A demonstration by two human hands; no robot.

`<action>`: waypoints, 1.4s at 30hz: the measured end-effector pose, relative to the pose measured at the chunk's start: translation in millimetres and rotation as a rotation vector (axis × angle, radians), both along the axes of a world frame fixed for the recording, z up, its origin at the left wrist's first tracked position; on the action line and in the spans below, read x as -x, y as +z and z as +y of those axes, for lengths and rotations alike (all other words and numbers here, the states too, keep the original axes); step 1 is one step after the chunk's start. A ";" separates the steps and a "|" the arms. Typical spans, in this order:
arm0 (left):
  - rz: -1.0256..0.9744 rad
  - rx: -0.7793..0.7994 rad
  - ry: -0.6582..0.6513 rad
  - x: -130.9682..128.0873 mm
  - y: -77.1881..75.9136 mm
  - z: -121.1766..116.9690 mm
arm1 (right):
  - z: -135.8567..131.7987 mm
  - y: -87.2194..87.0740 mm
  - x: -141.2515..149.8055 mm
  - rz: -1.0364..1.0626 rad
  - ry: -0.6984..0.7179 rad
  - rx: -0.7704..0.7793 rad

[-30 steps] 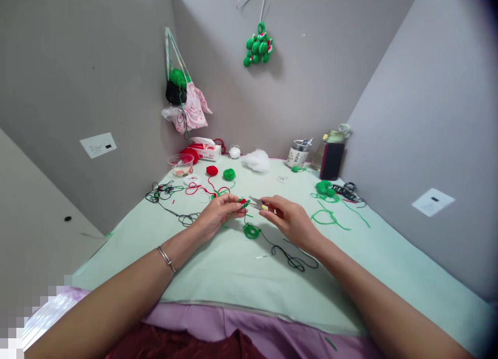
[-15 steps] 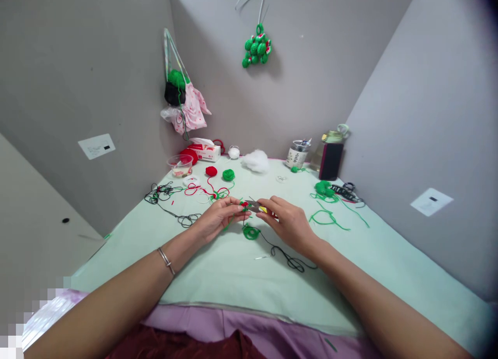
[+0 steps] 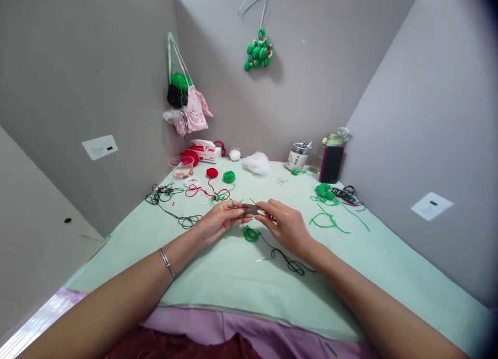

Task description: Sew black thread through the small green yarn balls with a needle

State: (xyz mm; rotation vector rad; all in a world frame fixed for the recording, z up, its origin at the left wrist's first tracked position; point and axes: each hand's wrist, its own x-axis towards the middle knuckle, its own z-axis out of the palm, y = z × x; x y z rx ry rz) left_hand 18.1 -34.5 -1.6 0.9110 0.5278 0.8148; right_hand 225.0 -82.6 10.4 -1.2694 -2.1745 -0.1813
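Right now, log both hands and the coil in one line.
left hand: holding red-green piece | right hand: holding scissors at piece | green coil: on table

The scissors (image 3: 252, 209) in the right hand (image 3: 287, 228) have shifted left since a second ago, their spread blades having drawn together, apparently nearly closed, over the small red-and-green piece (image 3: 245, 207) at the left hand's (image 3: 219, 223) fingers (image 3: 235, 212).

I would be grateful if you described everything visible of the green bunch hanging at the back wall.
The green bunch is a cluster of rounded, textured pieces, seemingly crocheted yarn, with red and white parts near its top and right side. It hangs by a green loop from a thin pale wire before the back wall; whether it touches the wall is unclear.
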 end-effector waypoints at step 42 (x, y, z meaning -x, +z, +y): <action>0.095 -0.025 0.132 9.1 4.8 11.8 | 21.3 6.8 -40.4 0.207 -0.216 0.333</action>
